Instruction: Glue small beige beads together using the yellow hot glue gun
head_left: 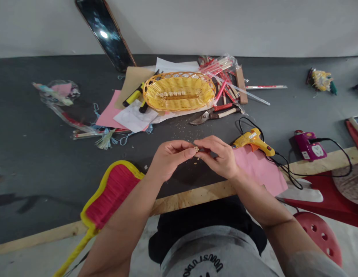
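Observation:
My left hand (176, 157) pinches a small tan, beaded-looking piece (196, 149) between thumb and fingers, above the dark table near its front edge. From the other side my right hand (218, 154) meets it, thumb and fingers closed around something I cannot make out. Small tan crumbs are scattered on the table around the fingertips. Beyond the hands, a yellow wicker basket (179, 103) holds a row of several small pale pieces (172, 93). Pruning shears (216, 114) lie in front of the basket's right end.
A yellow glue gun (254, 141) rests by pink paper (262, 169), its cord running near a purple power adapter (310, 146). At left is a red fan-shaped object with yellow edging (112, 192). A phone (106, 34) leans at the back. Papers (135, 115) and wrapped sticks (222, 67) surround the basket.

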Action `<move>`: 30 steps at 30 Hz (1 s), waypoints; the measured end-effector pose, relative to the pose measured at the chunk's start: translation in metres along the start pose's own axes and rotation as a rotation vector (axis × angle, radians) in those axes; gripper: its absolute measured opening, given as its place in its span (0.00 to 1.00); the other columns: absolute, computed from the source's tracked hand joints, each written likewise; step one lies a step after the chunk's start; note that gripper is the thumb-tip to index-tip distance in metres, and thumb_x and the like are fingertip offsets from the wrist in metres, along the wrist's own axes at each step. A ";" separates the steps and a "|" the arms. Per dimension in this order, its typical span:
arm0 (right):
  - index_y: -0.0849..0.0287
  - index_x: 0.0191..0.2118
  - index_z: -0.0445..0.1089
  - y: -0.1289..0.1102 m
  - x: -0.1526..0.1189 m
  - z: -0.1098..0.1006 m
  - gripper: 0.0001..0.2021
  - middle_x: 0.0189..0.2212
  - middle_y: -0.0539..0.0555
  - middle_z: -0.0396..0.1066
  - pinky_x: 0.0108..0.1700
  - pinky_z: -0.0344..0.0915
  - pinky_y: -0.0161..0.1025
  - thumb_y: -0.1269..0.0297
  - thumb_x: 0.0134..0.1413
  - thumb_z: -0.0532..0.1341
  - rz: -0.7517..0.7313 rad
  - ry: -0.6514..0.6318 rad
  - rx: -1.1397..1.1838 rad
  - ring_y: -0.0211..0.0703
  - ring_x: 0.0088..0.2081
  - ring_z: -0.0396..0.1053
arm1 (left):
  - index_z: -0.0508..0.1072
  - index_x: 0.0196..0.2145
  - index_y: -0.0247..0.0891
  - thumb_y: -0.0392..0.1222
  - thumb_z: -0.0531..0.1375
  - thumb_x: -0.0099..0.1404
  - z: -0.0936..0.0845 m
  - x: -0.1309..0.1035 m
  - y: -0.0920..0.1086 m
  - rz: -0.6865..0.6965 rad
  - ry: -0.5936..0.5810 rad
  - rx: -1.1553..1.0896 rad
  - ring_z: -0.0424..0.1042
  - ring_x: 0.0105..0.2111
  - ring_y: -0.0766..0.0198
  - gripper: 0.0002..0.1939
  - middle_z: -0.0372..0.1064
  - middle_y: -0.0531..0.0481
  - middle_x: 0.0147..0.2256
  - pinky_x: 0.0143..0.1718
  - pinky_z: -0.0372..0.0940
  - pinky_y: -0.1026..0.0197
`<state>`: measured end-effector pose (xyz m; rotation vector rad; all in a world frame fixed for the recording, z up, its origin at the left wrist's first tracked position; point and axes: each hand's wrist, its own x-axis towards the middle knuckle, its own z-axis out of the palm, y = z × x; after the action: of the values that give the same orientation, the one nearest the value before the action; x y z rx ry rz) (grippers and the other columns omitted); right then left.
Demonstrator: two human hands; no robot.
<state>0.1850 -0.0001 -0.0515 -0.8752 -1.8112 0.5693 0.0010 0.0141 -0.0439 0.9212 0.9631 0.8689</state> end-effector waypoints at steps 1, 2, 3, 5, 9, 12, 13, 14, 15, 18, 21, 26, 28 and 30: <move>0.54 0.50 0.75 0.000 0.000 0.000 0.11 0.38 0.55 0.78 0.40 0.77 0.39 0.68 0.62 0.65 0.002 0.005 0.004 0.41 0.39 0.76 | 0.84 0.28 0.39 0.48 0.76 0.50 0.000 0.000 0.000 0.000 -0.001 -0.001 0.71 0.28 0.67 0.12 0.79 0.50 0.28 0.34 0.66 0.64; 0.54 0.49 0.75 0.000 0.000 0.000 0.11 0.38 0.55 0.78 0.39 0.77 0.39 0.68 0.62 0.65 0.001 0.011 0.006 0.41 0.38 0.76 | 0.84 0.28 0.39 0.48 0.76 0.49 -0.001 0.000 0.000 -0.001 -0.001 0.002 0.71 0.28 0.66 0.12 0.79 0.49 0.28 0.34 0.66 0.64; 0.54 0.48 0.75 0.000 0.000 0.000 0.10 0.38 0.55 0.78 0.39 0.77 0.39 0.69 0.62 0.65 0.000 0.017 0.007 0.41 0.38 0.76 | 0.83 0.28 0.39 0.49 0.76 0.49 -0.001 0.001 -0.001 -0.001 0.000 0.008 0.71 0.28 0.66 0.12 0.78 0.49 0.28 0.33 0.66 0.63; 0.55 0.46 0.76 0.000 0.001 0.000 0.08 0.37 0.55 0.78 0.38 0.77 0.38 0.69 0.61 0.65 -0.002 0.023 0.004 0.41 0.38 0.76 | 0.83 0.28 0.38 0.49 0.76 0.49 -0.002 0.001 -0.001 0.004 0.002 0.029 0.71 0.27 0.66 0.13 0.78 0.49 0.27 0.32 0.65 0.63; 0.55 0.46 0.75 -0.001 0.002 0.001 0.08 0.37 0.55 0.77 0.34 0.75 0.36 0.69 0.61 0.64 0.018 0.012 -0.021 0.40 0.36 0.75 | 0.83 0.28 0.37 0.49 0.75 0.51 -0.003 0.001 -0.001 0.038 0.010 0.057 0.70 0.27 0.67 0.13 0.77 0.50 0.27 0.31 0.64 0.63; 0.57 0.46 0.75 -0.007 0.002 -0.001 0.09 0.38 0.56 0.76 0.34 0.75 0.35 0.71 0.61 0.62 0.032 -0.022 -0.071 0.40 0.36 0.75 | 0.82 0.29 0.37 0.49 0.75 0.51 -0.004 0.003 -0.002 0.059 0.014 0.069 0.69 0.27 0.67 0.14 0.76 0.50 0.27 0.31 0.64 0.63; 0.57 0.45 0.75 -0.011 0.004 -0.003 0.09 0.38 0.56 0.76 0.35 0.75 0.36 0.71 0.61 0.62 0.038 -0.036 -0.107 0.40 0.37 0.75 | 0.82 0.29 0.37 0.49 0.75 0.50 -0.004 0.003 -0.003 0.064 0.014 0.065 0.69 0.27 0.66 0.14 0.76 0.50 0.26 0.31 0.64 0.63; 0.57 0.45 0.75 -0.015 0.006 -0.006 0.08 0.38 0.56 0.76 0.37 0.74 0.36 0.72 0.61 0.61 0.047 -0.049 -0.150 0.40 0.37 0.75 | 0.82 0.29 0.36 0.49 0.75 0.50 -0.004 0.004 -0.003 0.069 0.015 0.053 0.69 0.26 0.67 0.15 0.75 0.50 0.26 0.30 0.64 0.63; 0.57 0.44 0.75 -0.019 0.010 -0.010 0.08 0.38 0.56 0.77 0.39 0.74 0.36 0.71 0.62 0.61 0.056 -0.062 -0.193 0.40 0.37 0.75 | 0.81 0.30 0.36 0.50 0.75 0.51 -0.003 0.005 -0.003 0.077 0.023 0.034 0.69 0.26 0.67 0.15 0.75 0.50 0.26 0.30 0.64 0.63; 0.57 0.43 0.76 -0.025 0.033 -0.027 0.07 0.37 0.55 0.77 0.39 0.72 0.36 0.70 0.63 0.61 0.064 -0.105 -0.286 0.39 0.34 0.74 | 0.80 0.33 0.36 0.52 0.73 0.54 -0.001 0.006 -0.001 0.112 0.077 -0.061 0.68 0.26 0.69 0.17 0.76 0.50 0.30 0.30 0.65 0.64; 0.58 0.41 0.77 -0.011 0.071 -0.040 0.06 0.34 0.53 0.76 0.37 0.69 0.36 0.68 0.62 0.61 0.058 -0.128 -0.346 0.39 0.33 0.71 | 0.78 0.36 0.37 0.50 0.73 0.53 0.002 0.007 0.002 0.145 0.151 -0.147 0.68 0.26 0.71 0.18 0.76 0.50 0.34 0.30 0.65 0.66; 0.61 0.42 0.77 0.042 0.139 -0.040 0.10 0.36 0.54 0.76 0.41 0.65 0.38 0.69 0.57 0.60 0.143 -0.241 -0.474 0.41 0.35 0.70 | 0.77 0.38 0.37 0.48 0.73 0.51 0.001 0.010 0.004 0.168 0.215 -0.148 0.67 0.25 0.71 0.19 0.75 0.52 0.33 0.29 0.64 0.66; 0.61 0.42 0.78 0.060 0.157 -0.034 0.11 0.36 0.55 0.77 0.42 0.64 0.39 0.69 0.56 0.59 0.188 -0.312 -0.551 0.42 0.36 0.70 | 0.76 0.38 0.37 0.48 0.72 0.52 0.000 0.010 0.003 0.170 0.215 -0.124 0.66 0.25 0.71 0.19 0.74 0.52 0.31 0.29 0.63 0.66; 0.62 0.41 0.78 0.075 0.169 -0.027 0.12 0.35 0.55 0.77 0.40 0.63 0.38 0.69 0.56 0.59 0.242 -0.370 -0.614 0.42 0.35 0.70 | 0.77 0.37 0.36 0.48 0.72 0.52 -0.001 0.010 0.002 0.174 0.202 -0.097 0.67 0.26 0.70 0.18 0.74 0.51 0.30 0.29 0.63 0.66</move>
<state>0.1935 0.1786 0.0038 -1.4945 -2.2843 0.3335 0.0027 0.0243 -0.0451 0.8544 1.0141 1.1635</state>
